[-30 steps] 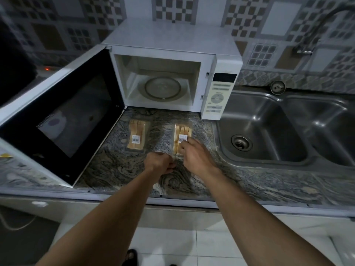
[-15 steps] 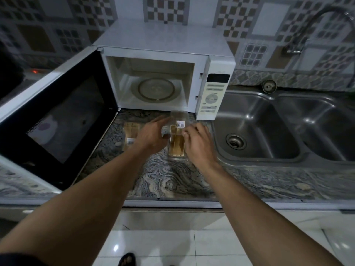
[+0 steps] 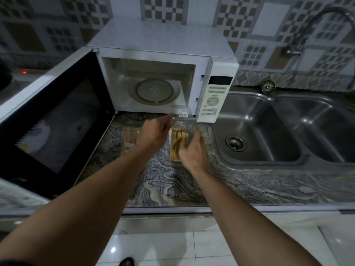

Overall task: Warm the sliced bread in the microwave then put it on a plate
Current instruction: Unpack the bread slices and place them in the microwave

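Surface: marbled grey countertop [image 3: 163, 185], patterned wall tiles [image 3: 240, 20], steel sink [image 3: 259, 131] at right. White microwave [image 3: 163, 41], door swung open. Item: sliced bread [image 3: 177, 140], tan, in a clear box [image 3: 173, 160] on the counter before the microwave. Your left hand [image 3: 153, 135] pinches its lid [image 3: 182, 118] raised. Your right hand [image 3: 194, 152] curls its fingers onto the slices, grip unclear.

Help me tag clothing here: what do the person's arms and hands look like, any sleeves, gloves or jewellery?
Both forearms are bare as far as they show. The left hand and right hand wear no gloves, and no ring, watch or bracelet shows. A dark sliver at the lower left corner may be a sleeve edge.
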